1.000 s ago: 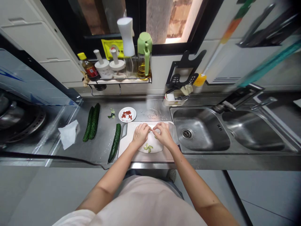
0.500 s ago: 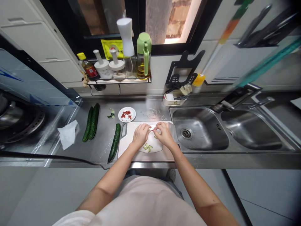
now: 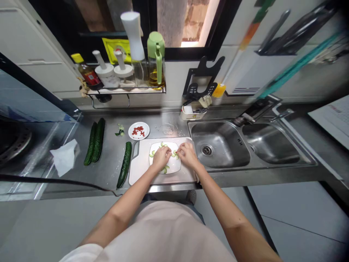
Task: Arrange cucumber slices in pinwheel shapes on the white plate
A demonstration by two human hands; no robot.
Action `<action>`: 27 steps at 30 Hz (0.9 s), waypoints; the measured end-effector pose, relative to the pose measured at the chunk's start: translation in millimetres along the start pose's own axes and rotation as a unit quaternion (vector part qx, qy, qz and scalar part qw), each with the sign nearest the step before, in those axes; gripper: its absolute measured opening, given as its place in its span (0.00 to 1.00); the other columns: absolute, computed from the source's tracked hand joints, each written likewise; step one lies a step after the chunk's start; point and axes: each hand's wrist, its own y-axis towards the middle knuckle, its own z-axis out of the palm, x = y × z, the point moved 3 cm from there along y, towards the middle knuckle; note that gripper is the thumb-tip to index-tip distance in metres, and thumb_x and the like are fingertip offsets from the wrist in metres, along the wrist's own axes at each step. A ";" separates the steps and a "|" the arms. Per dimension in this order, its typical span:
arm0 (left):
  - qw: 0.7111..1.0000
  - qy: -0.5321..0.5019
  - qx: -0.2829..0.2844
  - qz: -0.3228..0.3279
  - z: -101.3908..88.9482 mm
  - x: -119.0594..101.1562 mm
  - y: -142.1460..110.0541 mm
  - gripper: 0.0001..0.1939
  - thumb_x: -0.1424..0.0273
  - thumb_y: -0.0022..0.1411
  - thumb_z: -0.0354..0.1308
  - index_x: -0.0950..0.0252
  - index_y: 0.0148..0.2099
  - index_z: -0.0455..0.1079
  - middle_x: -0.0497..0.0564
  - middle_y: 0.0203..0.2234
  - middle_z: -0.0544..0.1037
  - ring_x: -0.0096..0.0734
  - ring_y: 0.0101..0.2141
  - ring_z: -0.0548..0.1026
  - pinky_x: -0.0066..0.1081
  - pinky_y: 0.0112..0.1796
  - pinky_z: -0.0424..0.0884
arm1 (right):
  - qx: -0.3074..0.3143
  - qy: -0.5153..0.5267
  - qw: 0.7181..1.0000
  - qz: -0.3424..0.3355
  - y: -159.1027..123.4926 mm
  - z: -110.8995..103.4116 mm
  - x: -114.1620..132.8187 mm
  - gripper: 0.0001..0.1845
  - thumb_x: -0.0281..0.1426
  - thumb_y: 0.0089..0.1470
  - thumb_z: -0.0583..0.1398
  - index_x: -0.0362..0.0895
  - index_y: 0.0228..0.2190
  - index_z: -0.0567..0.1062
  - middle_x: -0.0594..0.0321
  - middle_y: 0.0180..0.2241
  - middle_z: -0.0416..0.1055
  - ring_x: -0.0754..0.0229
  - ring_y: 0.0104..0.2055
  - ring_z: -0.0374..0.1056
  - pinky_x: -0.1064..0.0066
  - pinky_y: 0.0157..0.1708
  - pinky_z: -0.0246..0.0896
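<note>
A white square plate (image 3: 166, 162) rests on a pale cutting board (image 3: 141, 165). Groups of thin cucumber slices (image 3: 165, 169) are laid near its edges. My right hand (image 3: 188, 154) pinches a small red piece over the plate's right side, beside a group of cucumber slices (image 3: 174, 154). My left hand (image 3: 161, 158) is above the plate's middle, fingertips closed together; what lies between them is too small to tell. A round white dish (image 3: 139, 137) behind the board holds several small red pieces (image 3: 138, 130).
One whole cucumber (image 3: 124, 164) lies left of the board and two more (image 3: 94, 142) farther left, near a white tissue (image 3: 64, 157). Cucumber scraps (image 3: 120, 130) sit behind. To the right is a double sink (image 3: 223, 145). A rack (image 3: 128, 91) holds seasoning bottles above the counter.
Both hands have drawn a little nearer to the plate, uncovering cucumber slices along its far and left edges. The whole view has shifted as the head turned right.
</note>
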 end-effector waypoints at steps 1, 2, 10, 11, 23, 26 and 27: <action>1.000 0.002 0.011 -0.011 4.0 -1.7 1.5 0.03 0.70 0.63 0.56 0.61 0.39 0.70 0.49 0.35 0.77 0.35 0.41 0.73 0.32 0.43 0.65 | 0.008 -0.006 1.000 0.001 -1.2 2.8 0.0 0.06 0.31 0.56 0.57 0.45 0.30 0.75 0.57 0.42 0.67 0.50 0.49 0.56 0.59 0.49 0.56; 1.000 0.004 0.020 -0.023 7.5 -3.0 3.0 0.03 0.70 0.63 0.55 0.61 0.40 0.70 0.49 0.35 0.77 0.35 0.40 0.73 0.32 0.42 0.65 | 0.013 -0.013 1.000 0.002 -2.3 5.1 0.0 0.06 0.31 0.56 0.57 0.45 0.30 0.75 0.56 0.42 0.67 0.50 0.49 0.55 0.60 0.48 0.56; 0.997 0.007 0.048 -0.058 18.7 -7.3 14.8 0.05 0.71 0.63 0.54 0.61 0.40 0.71 0.50 0.37 0.78 0.35 0.41 0.74 0.31 0.40 0.65 | 0.021 -0.056 0.998 0.000 -5.9 11.7 -2.0 0.06 0.29 0.57 0.56 0.44 0.31 0.74 0.56 0.43 0.67 0.50 0.50 0.55 0.61 0.46 0.56; 0.997 0.008 0.049 -0.059 19.5 -7.8 15.6 0.05 0.71 0.63 0.54 0.61 0.40 0.71 0.50 0.37 0.78 0.35 0.41 0.74 0.31 0.40 0.65 | 0.022 -0.060 0.998 -0.002 -5.9 11.9 -2.0 0.06 0.29 0.57 0.56 0.44 0.31 0.74 0.56 0.43 0.67 0.50 0.50 0.55 0.62 0.46 0.56; 0.996 0.031 0.064 -0.059 25.7 -11.0 19.3 0.06 0.72 0.62 0.54 0.61 0.40 0.71 0.51 0.39 0.78 0.35 0.42 0.73 0.30 0.40 0.65 | 0.035 -0.111 0.993 -0.004 -5.0 15.5 1.2 0.07 0.28 0.57 0.56 0.44 0.31 0.75 0.54 0.44 0.67 0.50 0.50 0.55 0.62 0.46 0.56; 0.995 0.040 0.069 -0.062 27.5 -9.4 19.7 0.06 0.72 0.62 0.55 0.61 0.41 0.72 0.52 0.39 0.77 0.35 0.42 0.72 0.30 0.41 0.65 | 0.041 -0.125 0.991 -0.001 -4.4 15.8 1.1 0.07 0.28 0.57 0.57 0.44 0.31 0.75 0.54 0.44 0.67 0.50 0.50 0.55 0.62 0.47 0.56; 0.995 0.043 0.070 -0.063 28.0 -8.9 19.7 0.06 0.72 0.62 0.55 0.61 0.41 0.72 0.52 0.39 0.77 0.35 0.43 0.72 0.30 0.41 0.65 | 0.044 -0.127 0.991 -0.001 -4.2 16.0 1.0 0.06 0.28 0.57 0.57 0.44 0.31 0.75 0.54 0.44 0.67 0.51 0.50 0.55 0.63 0.47 0.56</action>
